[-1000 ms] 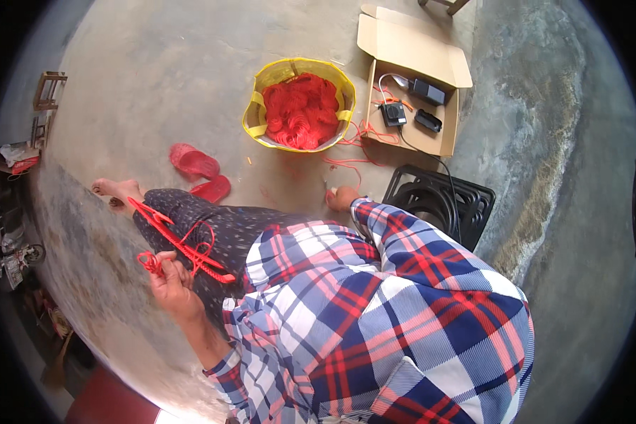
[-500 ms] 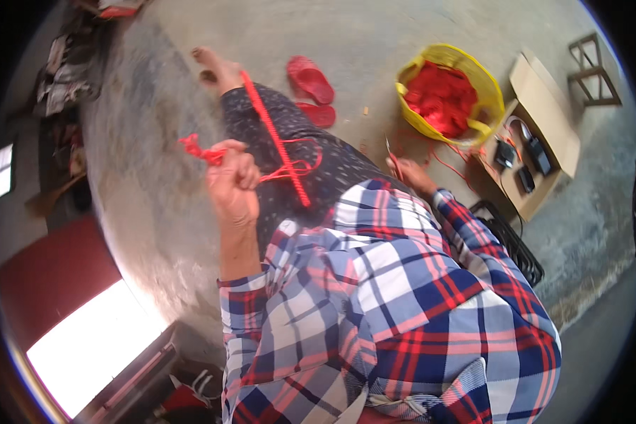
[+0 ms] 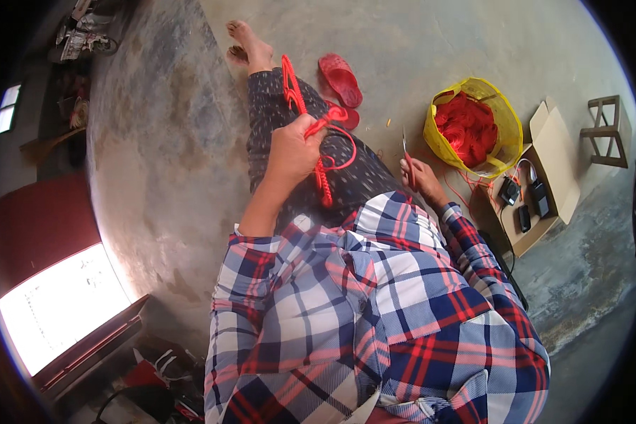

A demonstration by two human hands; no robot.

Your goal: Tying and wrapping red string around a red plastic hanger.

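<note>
My left hand (image 3: 293,152) is closed round a knotted red cord (image 3: 334,115), whose looped end sticks out past the fingers. A thin loop of the cord hangs to the right of the fist. Under and beyond this hand, a thick braided red rope (image 3: 295,88) lies along my stretched-out leg in dark speckled trousers (image 3: 265,106). By my right thigh, my right hand (image 3: 425,180) holds a pair of scissors (image 3: 410,169) by the red handles. Their blades point away from me and are apart from the cord.
A yellow bag (image 3: 507,134) full of red material stands at right. Beside it lies an open cardboard box (image 3: 555,155) with black devices and cables. Farther right is a wooden stool (image 3: 606,134); red slippers (image 3: 340,78) lie beyond my leg. Red strands (image 3: 459,187) trail on the floor.
My left hand has moved right with the knotted cord, from the left of my leg to over the braided rope. My right hand still holds the scissors, now seen more clearly.
</note>
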